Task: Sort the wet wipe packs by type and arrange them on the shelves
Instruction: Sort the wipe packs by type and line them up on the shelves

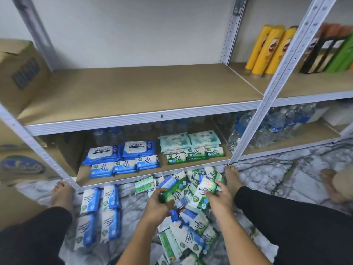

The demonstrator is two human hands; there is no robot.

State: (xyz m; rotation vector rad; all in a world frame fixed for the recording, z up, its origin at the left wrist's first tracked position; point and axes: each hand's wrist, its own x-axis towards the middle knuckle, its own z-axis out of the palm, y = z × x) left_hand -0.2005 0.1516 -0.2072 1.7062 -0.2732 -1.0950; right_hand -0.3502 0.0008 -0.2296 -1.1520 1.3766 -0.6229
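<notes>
**While we sit before the shelf, each hand grips a green wipe pack**

Where the loose pile (pixel 189 232) of green and blue wipe packs lies on the marble-patterned floor (pixel 267 173) between our legs, two packs are in our hands at its far end. The dark green pack (pixel 174 190) shows print too blurred to read. The pale green pack (pixel 205 192) beside it reads "Pine Antibacterial". To the left of the pile, four blue floor packs (pixel 101 213) lie in two neat columns, marked "Antibacterial".

On the bottom shelf (pixel 122 178), two large packs labelled "antabax" (pixel 122 150) sit behind a row of small blue packs (pixel 124 166). To their right, pale teal packs (pixel 189 140) sit behind small green packs (pixel 194 154). Water bottles (pixel 267 129) stand at the back and to the right, partly hidden by a white upright post (pixel 267 92). The middle shelf (pixel 143 92) has a cardboard box (pixel 19 73) at its left end, and yellow tubes (pixel 267 48) stand on the neighbouring unit.

Our left hand (pixel 155 206) curls its fingers and thumb round the dark green pack. Our right hand (pixel 219 199) closes its fingers over the pale green pack.
</notes>
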